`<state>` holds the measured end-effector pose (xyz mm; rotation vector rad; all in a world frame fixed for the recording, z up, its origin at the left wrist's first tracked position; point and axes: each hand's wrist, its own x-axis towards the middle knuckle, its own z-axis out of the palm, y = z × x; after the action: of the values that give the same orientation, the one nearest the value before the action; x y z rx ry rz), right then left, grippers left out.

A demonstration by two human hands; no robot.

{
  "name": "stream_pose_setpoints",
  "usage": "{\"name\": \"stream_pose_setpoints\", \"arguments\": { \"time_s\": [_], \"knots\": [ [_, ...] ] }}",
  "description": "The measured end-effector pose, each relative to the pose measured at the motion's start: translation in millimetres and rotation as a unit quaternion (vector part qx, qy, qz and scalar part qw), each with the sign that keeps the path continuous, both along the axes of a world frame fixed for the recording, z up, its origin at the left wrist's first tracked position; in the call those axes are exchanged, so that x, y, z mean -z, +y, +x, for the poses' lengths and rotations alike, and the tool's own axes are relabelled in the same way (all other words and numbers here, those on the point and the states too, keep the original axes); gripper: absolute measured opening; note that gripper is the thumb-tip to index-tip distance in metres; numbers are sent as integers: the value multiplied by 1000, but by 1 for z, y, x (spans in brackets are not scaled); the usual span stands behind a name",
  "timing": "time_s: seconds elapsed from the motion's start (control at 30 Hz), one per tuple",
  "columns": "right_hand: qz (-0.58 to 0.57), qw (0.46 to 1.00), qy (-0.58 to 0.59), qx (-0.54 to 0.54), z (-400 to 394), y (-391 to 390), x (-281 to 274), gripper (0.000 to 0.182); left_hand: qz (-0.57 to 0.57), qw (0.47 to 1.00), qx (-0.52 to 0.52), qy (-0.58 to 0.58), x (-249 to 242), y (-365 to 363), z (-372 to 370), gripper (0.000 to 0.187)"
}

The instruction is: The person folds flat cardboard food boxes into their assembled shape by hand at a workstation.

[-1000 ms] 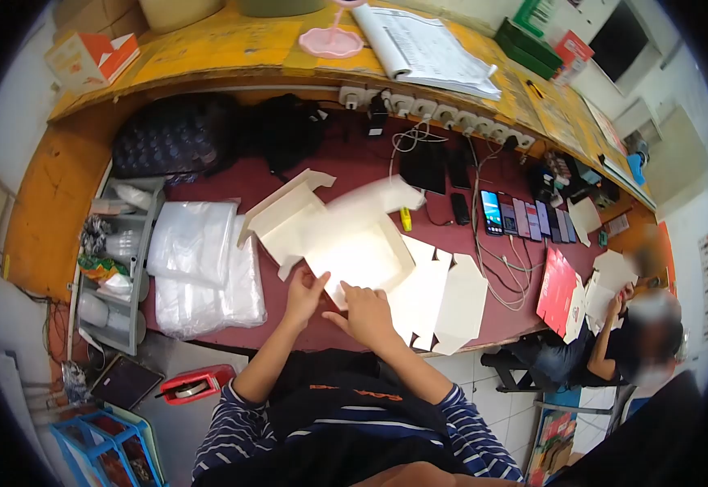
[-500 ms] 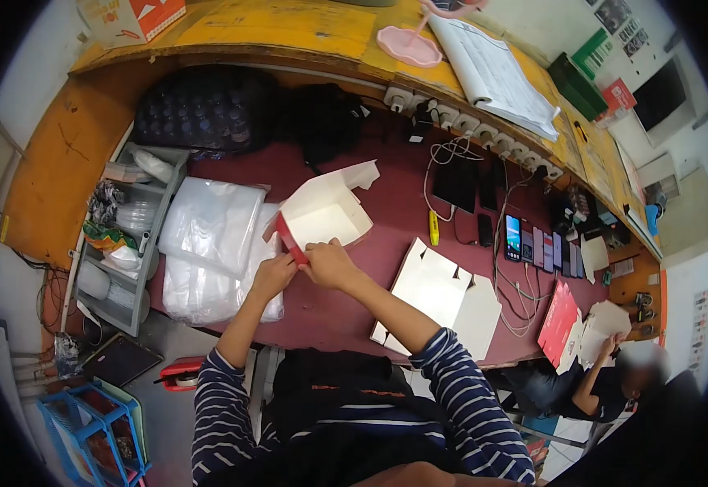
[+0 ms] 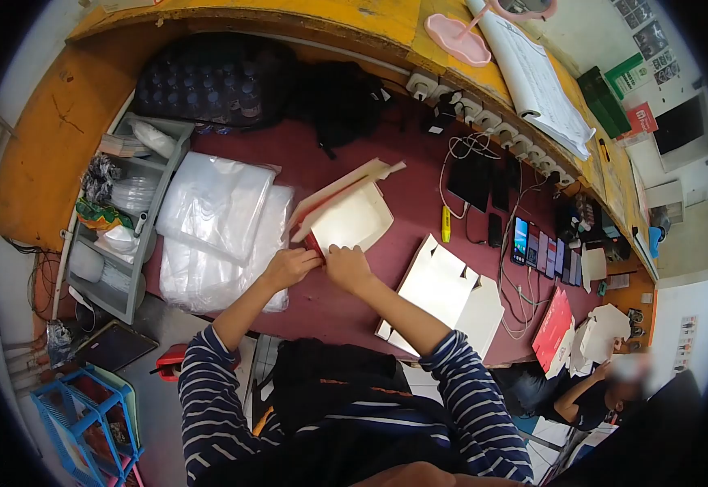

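Observation:
A partly folded cardboard box [image 3: 358, 219], white inside and red outside, rests on the dark red tabletop in front of me. Its lid panel stands up along the far left side. My left hand [image 3: 294, 266] pinches the near left corner of the box. Beside it, my right hand [image 3: 347, 266] grips the near wall, with the fingers closed over the edge. The fingertips of both hands are partly hidden by the cardboard. To the right lie flat, unfolded box sheets [image 3: 436, 280], white side up.
Stacked clear plastic bags [image 3: 212, 207] lie left of the box, beside a grey divided tray [image 3: 144, 235]. On the right are a yellow highlighter [image 3: 446, 224], cables and several phones [image 3: 520, 242]. A co-worker [image 3: 589, 398] at far right handles another cardboard sheet [image 3: 601, 333].
The box's lid panel has come up from leaning back to a steeper angle over the box. Both hands stay at the near corner, slightly farther apart. The whole view has shifted a little.

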<state>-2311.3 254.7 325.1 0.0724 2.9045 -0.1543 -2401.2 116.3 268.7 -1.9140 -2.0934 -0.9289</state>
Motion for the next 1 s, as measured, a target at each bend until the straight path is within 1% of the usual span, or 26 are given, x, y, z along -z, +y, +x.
{"name": "stream_pose_setpoints", "arguments": {
  "time_s": [0.03, 0.07, 0.1, 0.13, 0.17, 0.2, 0.23, 0.27, 0.3, 0.33, 0.37, 0.43, 0.5, 0.57, 0.6, 0.63, 0.67, 0.7, 0.77, 0.8, 0.83, 0.87, 0.9, 0.93, 0.97, 1.0],
  "knots": [
    [-1, 1000, -2, 2, -3, 0, 0, 23, 9, 1000, -7, -4, 1, 0, 3, 15],
    [-37, 997, -67, 29, -10, 2, 0, 23, 8, 1000, -6, -5, 2, 0, 5, 15],
    [-72, 987, -132, 55, -17, 2, -4, 22, 30, 999, -32, -18, -1, 1, 8, 14],
    [-74, 987, -133, 57, -21, 0, -7, 22, 51, 997, -56, -31, -2, 1, 9, 13],
    [-107, 986, -99, 82, -26, -2, -11, 23, 50, 997, -55, -31, 0, -1, 7, 13],
    [-139, 982, -65, 106, -29, -3, -13, 23, 17, 999, -26, -22, 1, -4, 4, 15],
    [-138, 983, -66, 106, -31, -2, -8, 23, -16, 1000, 2, -13, 2, -5, 2, 16],
    [-124, 989, -29, 69, -32, 1, 0, 23, -15, 1000, 2, -14, 3, -5, 1, 16],
    [-111, 993, 9, 33, -35, 2, 2, 22, -69, 997, 16, 13, -2, -5, 0, 21],
    [-77, 996, 18, 41, -38, -1, 4, 19, -123, 991, 32, 40, -5, -4, -3, 26],
    [-77, 996, 19, 43, -39, -1, 5, 19, -123, 991, 34, 41, -3, -3, -8, 26],
    [-99, 987, 60, 113, -38, -4, -6, 17, -84, 985, -131, 77, 8, -2, -18, 34],
    [-99, 985, 45, 131, -39, -6, -1, 17, -103, 984, -134, 58, 18, -1, -14, 35],
    [-99, 983, 30, 152, -39, -11, 6, 17, -52, 979, -186, 59, 27, 7, -3, 31],
    [-98, 980, 81, 153, -39, -13, 12, 17, -50, 980, -181, 60, 34, 7, -2, 31],
    [-96, 974, 131, 155, -39, -13, 15, 18, -85, 978, -190, 12, 41, 5, -3, 30],
    [-39, 995, -45, 83, -43, -4, 16, 26, -120, 972, -197, -35, 47, 5, -1, 29],
    [-37, 994, -43, 92, -40, 5, 26, 26, -117, 974, -189, -33, 45, 6, 2, 29],
    [-245, 968, 35, 40, -37, 26, 45, 41, -9, 979, -205, -4, 37, 6, 7, 26],
    [-273, 959, -13, 72, -31, 37, 20, 53, -17, 980, -197, -27, 32, 5, 12, 38],
    [-255, 953, 26, 161, -25, 48, 6, 52, -14, 981, -193, -25, 24, 2, 16, 38],
    [-234, 938, 64, 246, -19, 60, -8, 50, 22, 983, -177, -47, 15, 0, 19, 47],
    [-98, 935, 175, 293, -14, 70, -33, 45, 55, 983, -161, -69, 11, -1, 22, 56],
    [14, 903, 251, 348, -11, 88, -24, 41, 51, 990, -128, -29, 16, -2, 20, 78],
    [14, 900, 253, 354, -10, 101, -13, 41, 49, 991, -122, -27, 21, 0, 18, 78],
    [-5, 896, 214, 389, -9, 113, -2, 41, 57, 993, -104, -8, 16, 7, 14, 79]
  ]
}}
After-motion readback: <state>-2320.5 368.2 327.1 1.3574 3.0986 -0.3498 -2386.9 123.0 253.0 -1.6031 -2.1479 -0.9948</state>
